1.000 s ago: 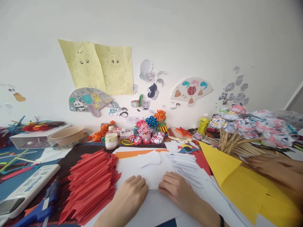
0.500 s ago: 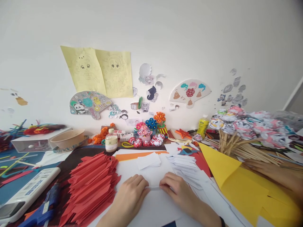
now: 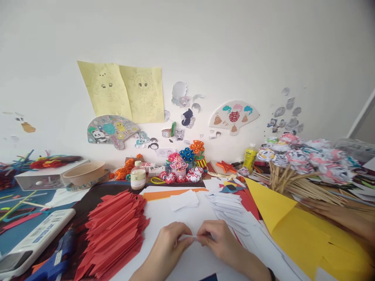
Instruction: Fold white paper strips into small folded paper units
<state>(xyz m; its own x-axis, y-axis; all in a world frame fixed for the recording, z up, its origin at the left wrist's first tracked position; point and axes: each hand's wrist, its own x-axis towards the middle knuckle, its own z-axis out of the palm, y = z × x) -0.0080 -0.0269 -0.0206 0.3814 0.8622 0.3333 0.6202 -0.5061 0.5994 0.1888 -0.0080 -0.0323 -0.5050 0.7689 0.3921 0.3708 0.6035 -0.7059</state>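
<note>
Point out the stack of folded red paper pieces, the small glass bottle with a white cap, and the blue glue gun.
stack of folded red paper pieces (image 3: 113, 230), head view, middle.
small glass bottle with a white cap (image 3: 138, 176), head view, label.
blue glue gun (image 3: 54, 259), head view, body.

Bright even daylight, edges stretched, soft.

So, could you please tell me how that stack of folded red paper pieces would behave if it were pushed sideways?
The stack of folded red paper pieces looks light and loosely fanned, so it would probably slide apart rather than move together. Each piece seems thin, likely floppy.

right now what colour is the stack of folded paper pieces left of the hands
Red. The stack of folded pieces shows in the head view, beside the left hand.
</note>
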